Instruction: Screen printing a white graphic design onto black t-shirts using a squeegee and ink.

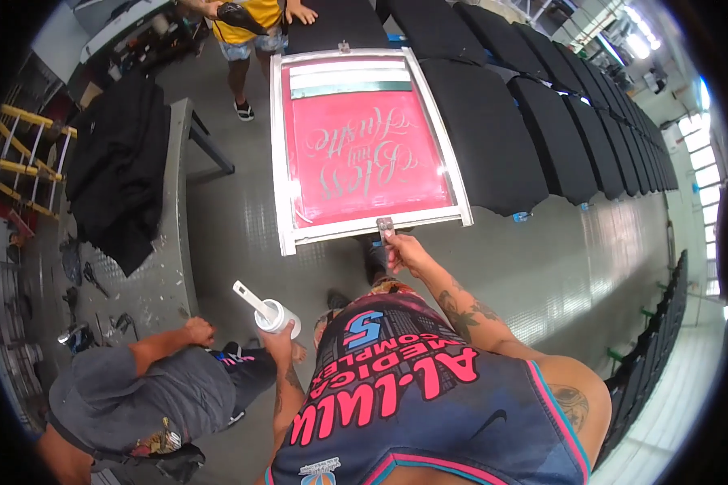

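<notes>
A screen-printing frame (281, 162) with white edges and pink mesh (364, 198) carrying script lettering lies ahead of me, over the line of black garments. Across its far end run a white band and a greenish band. My right hand (404, 252) pinches the small metal bracket (385, 225) at the middle of the frame's near edge. Low at my left side, my left hand (279, 343) is closed around a white tub (281, 316). A white spatula (253, 300) stands tilted in the tub, its handle pointing up and left; the contents are hard to make out.
Black garments on boards (493, 129) stretch away to the right in rows. A person in grey (162, 388) is close at my lower left; another in yellow (251, 20) stands beyond the frame. At left, a table (174, 202) bears dark cloth (125, 162), near a yellow stepladder (28, 166).
</notes>
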`<state>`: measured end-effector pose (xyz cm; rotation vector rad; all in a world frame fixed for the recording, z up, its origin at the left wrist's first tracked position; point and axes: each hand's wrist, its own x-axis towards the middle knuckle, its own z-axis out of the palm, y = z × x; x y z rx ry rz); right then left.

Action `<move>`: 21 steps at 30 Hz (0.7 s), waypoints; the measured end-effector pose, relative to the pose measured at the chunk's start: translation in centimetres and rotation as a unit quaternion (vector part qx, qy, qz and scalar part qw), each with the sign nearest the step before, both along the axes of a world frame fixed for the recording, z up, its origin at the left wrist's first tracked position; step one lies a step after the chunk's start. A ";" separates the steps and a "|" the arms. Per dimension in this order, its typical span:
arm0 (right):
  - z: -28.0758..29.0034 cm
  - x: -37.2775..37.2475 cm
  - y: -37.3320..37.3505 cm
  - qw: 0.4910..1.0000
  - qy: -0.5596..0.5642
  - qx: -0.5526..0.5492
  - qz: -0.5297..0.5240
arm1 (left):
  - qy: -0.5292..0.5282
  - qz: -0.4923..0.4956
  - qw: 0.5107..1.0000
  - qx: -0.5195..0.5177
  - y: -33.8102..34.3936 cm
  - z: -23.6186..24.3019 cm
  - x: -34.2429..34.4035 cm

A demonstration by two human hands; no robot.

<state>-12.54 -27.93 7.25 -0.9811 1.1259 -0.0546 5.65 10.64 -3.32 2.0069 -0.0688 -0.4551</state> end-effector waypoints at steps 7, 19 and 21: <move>-0.7 1.0 1.2 0.995 -0.029 -0.090 -0.039 | -0.060 0.015 0.998 -0.034 -0.6 1.7 0.9; 1.0 -1.4 0.4 0.993 0.003 -0.109 0.054 | -0.167 -0.039 0.985 -0.004 -1.0 11.2 -1.0; 2.2 -1.3 -0.3 0.992 0.046 -0.074 0.096 | -0.194 -0.049 0.980 -0.008 -1.4 12.8 -1.3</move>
